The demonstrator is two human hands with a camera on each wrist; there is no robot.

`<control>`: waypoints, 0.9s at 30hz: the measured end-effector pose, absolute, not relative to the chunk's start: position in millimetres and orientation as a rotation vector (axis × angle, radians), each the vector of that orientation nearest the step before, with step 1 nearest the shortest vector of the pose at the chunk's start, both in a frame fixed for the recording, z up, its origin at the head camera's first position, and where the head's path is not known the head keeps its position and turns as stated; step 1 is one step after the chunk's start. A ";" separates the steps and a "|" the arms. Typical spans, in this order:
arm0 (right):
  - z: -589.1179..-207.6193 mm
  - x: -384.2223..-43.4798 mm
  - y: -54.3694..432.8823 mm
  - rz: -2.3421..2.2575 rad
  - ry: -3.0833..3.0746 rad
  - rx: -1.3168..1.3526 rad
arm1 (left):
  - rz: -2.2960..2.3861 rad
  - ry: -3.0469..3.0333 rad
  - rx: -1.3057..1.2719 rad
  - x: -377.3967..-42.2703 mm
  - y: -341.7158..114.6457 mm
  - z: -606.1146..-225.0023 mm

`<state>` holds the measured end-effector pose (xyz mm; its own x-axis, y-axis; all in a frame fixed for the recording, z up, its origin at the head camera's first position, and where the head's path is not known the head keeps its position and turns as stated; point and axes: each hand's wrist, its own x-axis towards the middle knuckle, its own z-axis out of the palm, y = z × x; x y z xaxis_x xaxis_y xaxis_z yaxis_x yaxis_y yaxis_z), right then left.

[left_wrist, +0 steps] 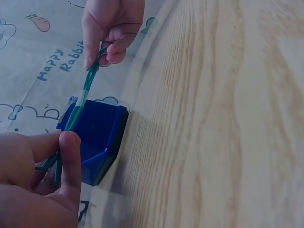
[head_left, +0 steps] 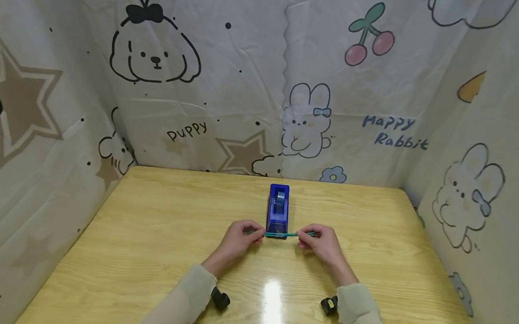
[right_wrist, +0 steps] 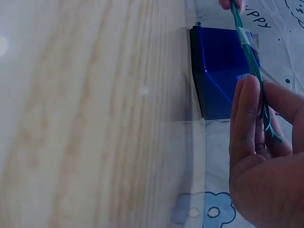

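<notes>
A bundle of thin green wires (head_left: pixel 291 234) stretches sideways between both hands, just in front of a blue tape dispenser (head_left: pixel 277 219). My left hand (head_left: pixel 237 237) pinches one end between thumb and fingers. At the other end, my right hand (head_left: pixel 323 243) pinches the bundle the same way. A strip of clear tape (right_wrist: pixel 243 37) sits around the middle of the wires in the right wrist view. Loose wire ends poke out past the right fingertips (right_wrist: pixel 249 88). In the left wrist view, the wires (left_wrist: pixel 89 80) pass over the dispenser's blue body (left_wrist: pixel 99 118).
The dispenser carries a roll of tape (head_left: pixel 279 201) and stands toward the back of the wooden table (head_left: pixel 184 202). Printed cloth walls (head_left: pixel 242 80) rise behind and on both sides. Each wrist wears a small black camera (head_left: pixel 220 299).
</notes>
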<state>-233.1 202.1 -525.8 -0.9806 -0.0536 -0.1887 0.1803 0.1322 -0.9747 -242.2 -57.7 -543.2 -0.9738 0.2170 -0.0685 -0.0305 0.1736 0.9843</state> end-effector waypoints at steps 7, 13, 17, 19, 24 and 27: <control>-525.5 -234.4 204.3 -1.998 2.168 0.085 | 1.815 2.378 0.200 -243.5 -58.5 -539.4; -526.8 -235.7 204.2 -2.024 2.147 0.055 | 1.904 2.334 0.181 -245.1 -57.1 -539.0; -526.1 -237.0 203.5 -2.015 2.163 0.030 | 1.995 2.222 0.127 -244.8 -55.3 -538.5; -525.8 -237.2 203.3 -2.001 2.172 0.025 | 2.026 2.179 0.105 -243.8 -54.3 -538.7; -524.2 -234.3 204.9 -1.967 2.206 0.016 | 2.064 2.118 0.108 -242.0 -50.4 -541.1; -525.1 -234.3 204.6 -1.952 2.232 -0.004 | 2.044 2.124 0.114 -242.7 -50.9 -541.0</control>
<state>-234.3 204.6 -525.1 -0.9844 -0.1175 -0.1306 0.1138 0.1401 -0.9836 -242.7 -50.9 -541.0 -0.9788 0.1870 -0.0835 -0.0763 0.0455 0.9960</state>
